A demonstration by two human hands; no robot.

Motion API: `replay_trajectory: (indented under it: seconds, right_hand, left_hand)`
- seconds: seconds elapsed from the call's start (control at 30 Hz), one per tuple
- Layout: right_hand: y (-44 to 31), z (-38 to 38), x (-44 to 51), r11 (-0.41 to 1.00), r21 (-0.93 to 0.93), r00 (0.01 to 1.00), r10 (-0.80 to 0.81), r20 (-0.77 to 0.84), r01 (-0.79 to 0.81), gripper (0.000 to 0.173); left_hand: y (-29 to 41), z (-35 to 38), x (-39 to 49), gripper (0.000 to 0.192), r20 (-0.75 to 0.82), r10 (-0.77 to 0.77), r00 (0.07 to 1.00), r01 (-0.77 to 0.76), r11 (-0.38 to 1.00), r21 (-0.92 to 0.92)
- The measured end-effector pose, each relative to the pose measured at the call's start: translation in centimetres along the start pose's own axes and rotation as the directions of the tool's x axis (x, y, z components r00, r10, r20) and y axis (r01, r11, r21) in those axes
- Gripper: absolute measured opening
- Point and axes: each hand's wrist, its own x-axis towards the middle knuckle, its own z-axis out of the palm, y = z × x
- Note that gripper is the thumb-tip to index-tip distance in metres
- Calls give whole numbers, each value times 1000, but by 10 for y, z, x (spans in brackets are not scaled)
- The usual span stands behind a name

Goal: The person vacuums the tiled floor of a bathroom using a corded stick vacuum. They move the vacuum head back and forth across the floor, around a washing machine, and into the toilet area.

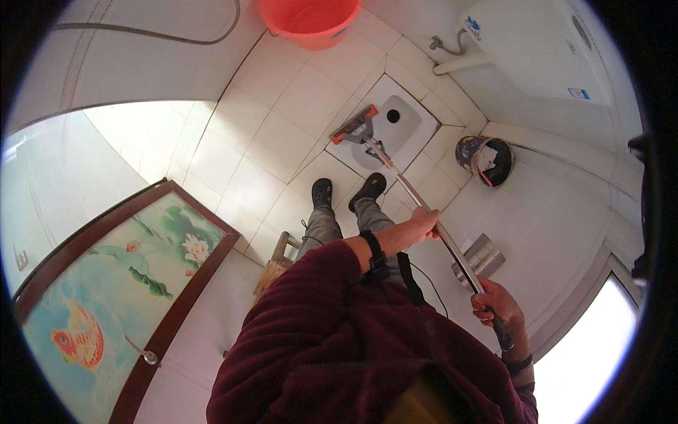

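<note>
My left hand (425,223) grips the metal pole of a sponge mop (416,191) partway along its length. Higher up, near the dark end of the same pole, my right hand (502,306) is closed around it. The mop's grey head with orange ends (356,126) lies over the left rim of a white squat toilet (418,135) set in the floor. Beside the head shows the toilet's round dark drain hole (393,116). My feet, in black clogs (322,193), stand just before the toilet.
A red plastic tub (312,26) stands at the far wall. By the right wall are a lined waste bin (469,153) with paper inside and a steel cylindrical holder (482,254). A white cistern (535,53) hangs upper right. Left are a wooden stool (278,259) and a koi-painted door (122,286).
</note>
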Motion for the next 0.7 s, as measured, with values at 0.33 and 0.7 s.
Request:
replay_trajectory:
  seconds: [0.33, 0.7]
  right_hand:
    - [-96, 89, 208, 866, -78, 825, -439, 356, 494, 30]
    - [29, -4, 174, 955, 171, 949, -271, 163, 243, 11]
  left_hand:
    - [152, -239, 32, 28, -470, 524, 710, -460, 851, 253]
    - [29, -145, 111, 34, 23, 308, 951, -148, 386, 911]
